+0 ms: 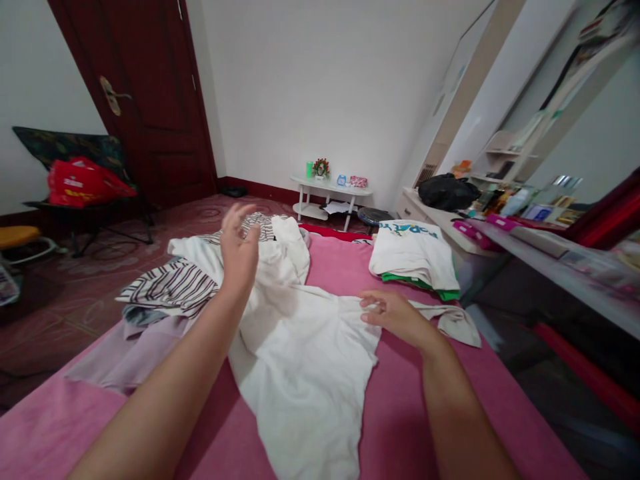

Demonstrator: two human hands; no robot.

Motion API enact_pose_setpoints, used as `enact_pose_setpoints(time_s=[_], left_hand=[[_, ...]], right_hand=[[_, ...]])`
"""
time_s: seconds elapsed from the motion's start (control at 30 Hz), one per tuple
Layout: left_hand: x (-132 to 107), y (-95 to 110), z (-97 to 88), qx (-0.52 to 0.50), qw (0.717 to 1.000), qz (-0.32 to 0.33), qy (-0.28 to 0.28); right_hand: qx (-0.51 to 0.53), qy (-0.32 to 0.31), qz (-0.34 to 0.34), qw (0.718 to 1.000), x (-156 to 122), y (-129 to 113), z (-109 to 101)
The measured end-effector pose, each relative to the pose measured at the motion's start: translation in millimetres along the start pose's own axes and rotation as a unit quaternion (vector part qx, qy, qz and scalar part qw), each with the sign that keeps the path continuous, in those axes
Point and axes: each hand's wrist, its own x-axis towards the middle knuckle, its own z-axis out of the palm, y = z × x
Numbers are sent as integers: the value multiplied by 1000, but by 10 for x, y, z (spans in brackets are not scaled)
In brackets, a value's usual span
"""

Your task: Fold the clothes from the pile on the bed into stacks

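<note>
A white long-sleeved garment point(310, 360) lies spread and wrinkled on a pink-covered bed point(400, 413). My left hand point(240, 247) is raised over the garment's far left part, fingers bent and apart, holding nothing. Low over the garment's right side is my right hand point(393, 313), its fingers loosely curled with gaps between them and the fingertips at the cloth. I cannot tell whether they touch it. Beyond that hand, a sleeve point(457, 323) stretches to the right. Striped clothing point(173, 287) is heaped to the left, partly behind my left arm.
A folded stack of shirts point(413, 253), white over green, sits at the bed's far right. A mauve cloth point(130, 357) lies along the left edge. At right stands a dresser with a black bag point(447, 192) and bottles. A small white table point(333, 190) stands by the wall.
</note>
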Motion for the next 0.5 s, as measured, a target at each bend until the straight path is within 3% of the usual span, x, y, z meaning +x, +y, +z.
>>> enact_pose_setpoints(time_s=[0.13,0.23,0.33,0.43,0.5], left_hand=[[-241,182,255,1,987,-32,-157],[-368,226,335,19,979,-27,-201],[-433,201,358,28,970,-23,-242],[-462,174,374,13,961,-38,-274],[-485,177,389,6,953,-53,-298]], right_hand=[[-72,-33,-11,997,10,105,76],[-154,31,-10,988,83,235,243],[-231,74,33,970,159,320,387],[-254,72,61,962,190,322,332],[-204,109,48,972,178,288,185]])
